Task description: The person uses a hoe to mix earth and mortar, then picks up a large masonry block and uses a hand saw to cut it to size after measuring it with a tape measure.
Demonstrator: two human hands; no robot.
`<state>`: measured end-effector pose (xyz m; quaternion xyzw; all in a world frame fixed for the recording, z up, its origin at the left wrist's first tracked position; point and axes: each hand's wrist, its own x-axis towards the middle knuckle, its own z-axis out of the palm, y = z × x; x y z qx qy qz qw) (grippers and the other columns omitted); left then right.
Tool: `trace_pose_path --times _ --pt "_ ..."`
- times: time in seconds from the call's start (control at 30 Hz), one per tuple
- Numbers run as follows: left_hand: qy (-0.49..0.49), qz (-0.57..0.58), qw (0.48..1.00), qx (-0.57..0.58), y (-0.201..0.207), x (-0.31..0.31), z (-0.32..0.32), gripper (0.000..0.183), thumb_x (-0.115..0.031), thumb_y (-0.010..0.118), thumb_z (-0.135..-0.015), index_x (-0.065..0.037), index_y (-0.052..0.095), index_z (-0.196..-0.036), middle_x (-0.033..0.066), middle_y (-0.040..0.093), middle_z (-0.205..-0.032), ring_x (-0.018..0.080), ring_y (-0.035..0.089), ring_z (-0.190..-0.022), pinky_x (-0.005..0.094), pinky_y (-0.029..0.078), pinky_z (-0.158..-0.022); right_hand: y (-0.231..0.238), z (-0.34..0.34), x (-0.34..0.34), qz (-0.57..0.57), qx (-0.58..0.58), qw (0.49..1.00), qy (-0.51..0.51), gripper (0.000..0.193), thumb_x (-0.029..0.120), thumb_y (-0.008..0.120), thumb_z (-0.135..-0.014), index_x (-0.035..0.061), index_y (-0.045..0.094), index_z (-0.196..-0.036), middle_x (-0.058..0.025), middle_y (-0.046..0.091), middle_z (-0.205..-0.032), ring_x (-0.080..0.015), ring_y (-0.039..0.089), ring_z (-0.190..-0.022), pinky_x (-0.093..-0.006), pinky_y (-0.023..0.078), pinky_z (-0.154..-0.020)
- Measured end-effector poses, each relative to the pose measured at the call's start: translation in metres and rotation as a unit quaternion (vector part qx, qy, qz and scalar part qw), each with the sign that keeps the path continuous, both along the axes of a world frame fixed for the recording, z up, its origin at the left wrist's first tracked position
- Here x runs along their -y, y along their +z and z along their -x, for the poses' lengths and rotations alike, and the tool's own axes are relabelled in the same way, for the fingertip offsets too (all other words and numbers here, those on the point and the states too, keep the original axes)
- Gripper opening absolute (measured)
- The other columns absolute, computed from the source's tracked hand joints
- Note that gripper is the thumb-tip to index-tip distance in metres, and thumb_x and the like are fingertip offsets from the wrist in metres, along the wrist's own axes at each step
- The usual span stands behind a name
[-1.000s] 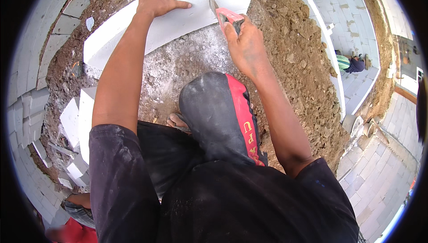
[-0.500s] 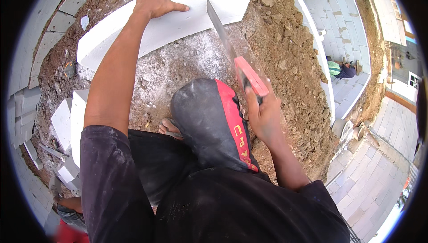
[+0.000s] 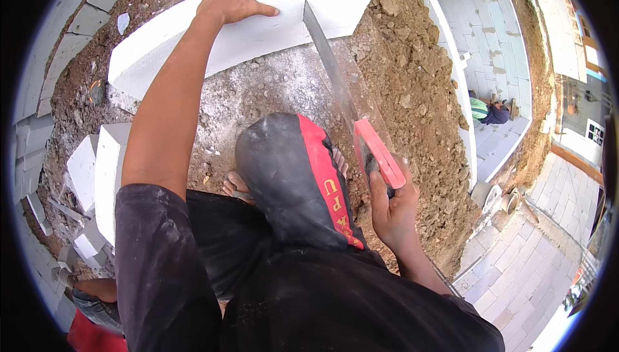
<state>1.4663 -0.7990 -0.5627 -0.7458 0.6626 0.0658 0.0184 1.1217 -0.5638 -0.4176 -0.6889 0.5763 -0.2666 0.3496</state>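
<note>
A long white lightweight block (image 3: 258,29) lies on the dusty ground in front of me. My left hand (image 3: 232,0) presses on its top with the fingers spread and the thumb stretched toward the cut. Wrapped round the red handle of a handsaw (image 3: 336,84) is my right hand (image 3: 393,213). The saw's blade runs from the handle up to a narrow kerf in the block, and its far end sits in that slot. White dust covers the soil beneath the block. My bent knee, in dark trousers with a red stripe, is between my arms.
Several cut white block pieces (image 3: 113,174) lie at the left beside a block wall (image 3: 39,68). Heaped brown soil (image 3: 412,94) is on the right, next to a pit lined with pale blocks (image 3: 480,36), where another person (image 3: 490,110) crouches. Part of another person (image 3: 97,310) shows at lower left.
My right hand has drawn the saw back toward me and to the right, so more blade shows outside the block. My left hand keeps its place on the block.
</note>
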Motion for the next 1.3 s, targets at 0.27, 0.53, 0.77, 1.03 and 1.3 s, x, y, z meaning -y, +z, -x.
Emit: trace_pose_path --times 0.27,0.53,0.77,1.03,1.3 --pt "-0.014 0.0 1.0 -0.024 -0.014 0.002 0.003 0.123 -0.084 0.076 -0.057 -0.011 0.048 -0.153 0.0202 0.058 -0.144 0.0395 0.052 -0.136 0.0638 0.039 -0.111 -0.057 -0.04 0.077 -0.087 -0.067 0.994 -0.03 0.047 0.021 0.058 -0.101 -0.0152 0.052 -0.131 -0.035 0.069 -0.088 -0.0497 0.07 -0.087 -0.0496 0.055 -0.074" --pt "-0.017 0.006 1.0 -0.009 -0.006 0.013 0.023 0.126 -0.085 0.075 -0.055 -0.012 0.048 -0.153 0.0218 0.057 -0.145 0.0388 0.052 -0.137 0.06 0.039 -0.113 -0.066 -0.04 0.093 -0.083 -0.064 0.993 -0.059 0.033 0.016 0.06 -0.103 -0.0096 0.06 -0.123 -0.0138 0.072 -0.083 -0.0214 0.06 -0.064 -0.0413 0.049 -0.061" --pt "-0.001 0.02 1.0 -0.004 -0.017 0.005 -0.005 0.122 -0.084 0.076 -0.055 -0.013 0.05 -0.152 0.0199 0.061 -0.141 0.0391 0.06 -0.128 0.0615 0.038 -0.112 -0.002 -0.007 -0.003 -0.057 -0.022 0.998 -0.018 0.033 0.013 0.057 -0.102 -0.0074 0.061 -0.128 -0.0188 0.072 -0.101 -0.0227 0.07 -0.094 -0.0345 0.053 -0.087" --pt "-0.023 0.013 0.998 -0.06 0.006 0.012 0.021 0.124 -0.083 0.078 -0.054 -0.007 0.051 -0.149 0.025 0.059 -0.14 0.0415 0.057 -0.131 0.0565 0.042 -0.111 -0.072 -0.054 0.116 -0.065 -0.061 0.995 -0.035 0.039 0.026 0.058 -0.102 -0.0099 0.057 -0.118 -0.0259 0.066 -0.072 -0.0375 0.071 -0.071 -0.0476 0.052 -0.064" --pt "0.003 -0.02 0.994 -0.106 0.019 0.006 0.0 0.126 -0.077 0.084 -0.052 0.001 0.051 -0.145 0.0308 0.058 -0.138 0.0438 0.056 -0.129 0.0511 0.045 -0.11 -0.034 -0.023 0.033 -0.087 -0.018 0.996 -0.02 0.032 0.014 0.057 -0.104 -0.0074 0.062 -0.126 -0.0148 0.07 -0.096 -0.0203 0.065 -0.082 -0.0343 0.052 -0.075"
